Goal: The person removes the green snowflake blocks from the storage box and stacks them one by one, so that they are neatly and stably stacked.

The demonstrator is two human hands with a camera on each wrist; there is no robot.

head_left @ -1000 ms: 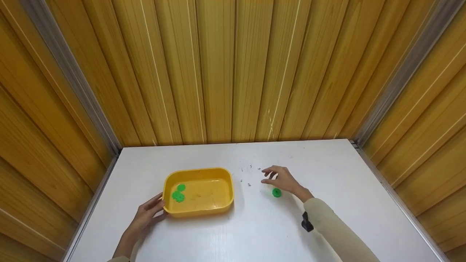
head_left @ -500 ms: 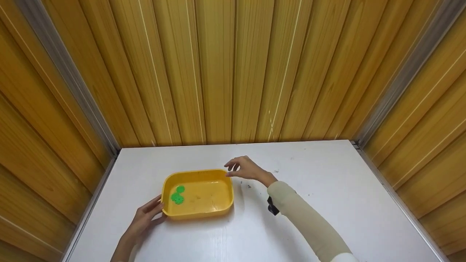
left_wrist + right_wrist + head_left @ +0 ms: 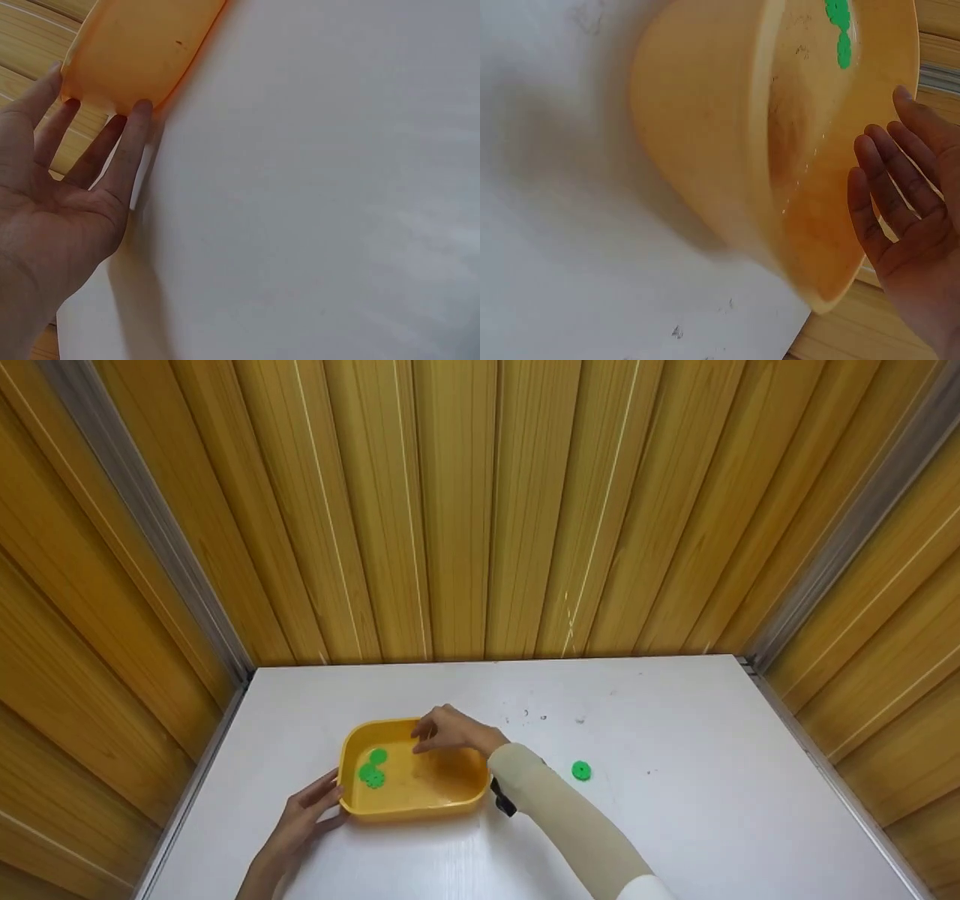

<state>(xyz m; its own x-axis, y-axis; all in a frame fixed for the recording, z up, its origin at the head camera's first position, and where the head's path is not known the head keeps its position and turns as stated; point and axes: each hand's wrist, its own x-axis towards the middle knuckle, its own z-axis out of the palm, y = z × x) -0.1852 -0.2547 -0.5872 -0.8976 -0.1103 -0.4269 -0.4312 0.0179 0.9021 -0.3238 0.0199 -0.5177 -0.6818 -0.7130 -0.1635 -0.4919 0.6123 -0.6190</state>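
Note:
A yellow plastic basin [image 3: 412, 811] stands on the white table. Three small green discs [image 3: 379, 756], which look gear-like, lie in its left part; they also show as green pieces [image 3: 838, 13] in the right wrist view. The fingertips of my left hand [image 3: 296, 817] touch the basin's left end from outside, fingers mostly straight. Over the basin's right half is my right hand [image 3: 450, 729], fingers lightly bent and apart, with nothing visible between them. To the right of the basin, another green disc [image 3: 581, 770] with a dark centre lies on the table.
Wood-patterned panels [image 3: 450, 510] rise behind the white table [image 3: 712, 810] and on both sides, with grey metal posts [image 3: 180, 562] at the corners. Small dark marks [image 3: 543, 718] dot the tabletop right of the basin.
My right hand has moved left, from beside the lone green disc to over the basin. That disc, covered by the arm half a second ago, shows again. My left hand stays at the basin.

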